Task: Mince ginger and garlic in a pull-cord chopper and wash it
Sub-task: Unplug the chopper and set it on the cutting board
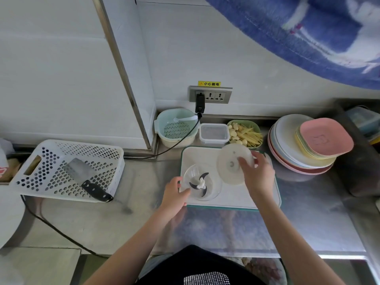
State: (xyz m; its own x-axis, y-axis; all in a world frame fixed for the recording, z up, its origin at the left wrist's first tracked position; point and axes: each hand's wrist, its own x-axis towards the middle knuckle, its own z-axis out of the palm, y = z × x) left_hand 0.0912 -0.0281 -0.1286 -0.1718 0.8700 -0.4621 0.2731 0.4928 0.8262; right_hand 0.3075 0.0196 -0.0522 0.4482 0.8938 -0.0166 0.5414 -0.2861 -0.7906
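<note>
I see the clear chopper bowl point(202, 183) sitting on the white cutting board point(232, 194), with its dark blades point(199, 184) standing inside and no food in it. My left hand point(174, 195) is wrapped around the bowl's left side, holding it. My right hand point(257, 174) holds the round white lid point(230, 163) tipped up, just off the bowl. The garlic and ginger strips point(244, 134) wait in a green dish point(254, 124) behind the board. A big knife point(87, 178) lies in the white basket point(67, 171).
</note>
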